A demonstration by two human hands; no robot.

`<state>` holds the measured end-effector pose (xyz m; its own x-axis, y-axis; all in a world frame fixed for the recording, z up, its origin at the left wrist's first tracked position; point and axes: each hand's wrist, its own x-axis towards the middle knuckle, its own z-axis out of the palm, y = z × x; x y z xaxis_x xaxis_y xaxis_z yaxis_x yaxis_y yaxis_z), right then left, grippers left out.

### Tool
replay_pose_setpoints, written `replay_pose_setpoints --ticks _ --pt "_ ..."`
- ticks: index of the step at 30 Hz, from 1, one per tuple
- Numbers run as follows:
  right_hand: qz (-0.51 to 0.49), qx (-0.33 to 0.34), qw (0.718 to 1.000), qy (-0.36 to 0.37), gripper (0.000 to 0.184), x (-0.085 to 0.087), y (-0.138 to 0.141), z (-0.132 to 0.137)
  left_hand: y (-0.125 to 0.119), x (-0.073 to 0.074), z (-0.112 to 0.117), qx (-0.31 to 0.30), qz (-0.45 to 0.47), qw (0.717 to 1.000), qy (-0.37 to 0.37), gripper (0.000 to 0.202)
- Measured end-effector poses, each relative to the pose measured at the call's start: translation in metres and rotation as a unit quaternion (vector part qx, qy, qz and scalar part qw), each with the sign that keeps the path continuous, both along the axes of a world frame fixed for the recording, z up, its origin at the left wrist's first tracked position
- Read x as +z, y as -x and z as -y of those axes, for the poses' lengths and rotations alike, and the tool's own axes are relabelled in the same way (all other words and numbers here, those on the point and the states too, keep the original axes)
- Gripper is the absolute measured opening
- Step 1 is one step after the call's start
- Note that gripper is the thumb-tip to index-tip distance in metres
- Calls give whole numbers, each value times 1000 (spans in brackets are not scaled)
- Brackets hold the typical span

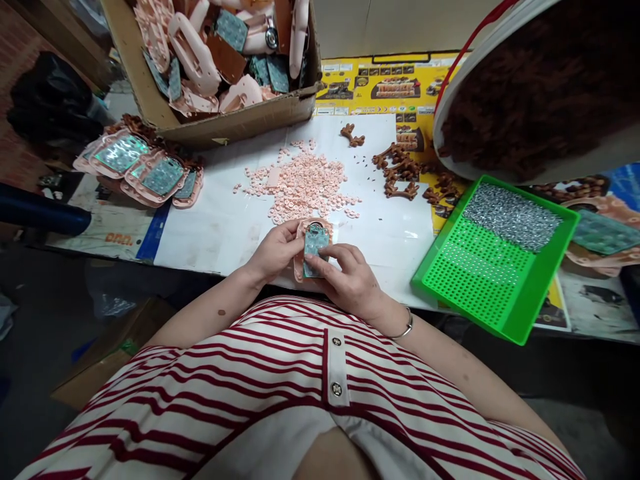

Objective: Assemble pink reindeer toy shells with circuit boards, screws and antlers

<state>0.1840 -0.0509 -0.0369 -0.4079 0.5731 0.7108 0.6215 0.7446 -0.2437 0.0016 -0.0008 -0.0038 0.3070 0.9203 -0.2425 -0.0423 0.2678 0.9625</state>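
Note:
Close to the table's front edge, my left hand (275, 253) is closed round the left side of a pink plastic casing half (299, 265). A blue-green circuit board (317, 241) lies in or over that casing, with a dark ring near its top. My right hand (354, 280) grips the board and casing from the right, its thumb and fingers bent onto the board's face. Its fingertips partly cover the board's lower half. Just beyond both hands spreads a loose pile of small pink plastic pieces (305, 183), some of them ring-shaped.
A cardboard box (240, 120) of pink casings and boards stands at back left. Left of the pile sit stacked casings with boards (160, 177). Brown plastic parts (400, 170) lie to the right, near a green perforated tray (475, 273) of small metal pieces and a tilted white bucket (450, 143).

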Motion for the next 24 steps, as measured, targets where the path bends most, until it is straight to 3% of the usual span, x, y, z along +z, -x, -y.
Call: replay_pose_setpoints --ticks 5,10,20,24 --pt "-7 16 999 -35 29 7 3 1 16 -2 -7 -69 64 994 58 41" --pt "-2 15 999 -33 33 7 4 1 25 1 -11 -116 169 969 140 42" --pt "29 39 998 -26 27 12 5 -2 8 5 -9 -82 138 975 154 38" --pt "42 54 997 18 44 7 3 0 6 4 -8 -55 126 978 154 33"
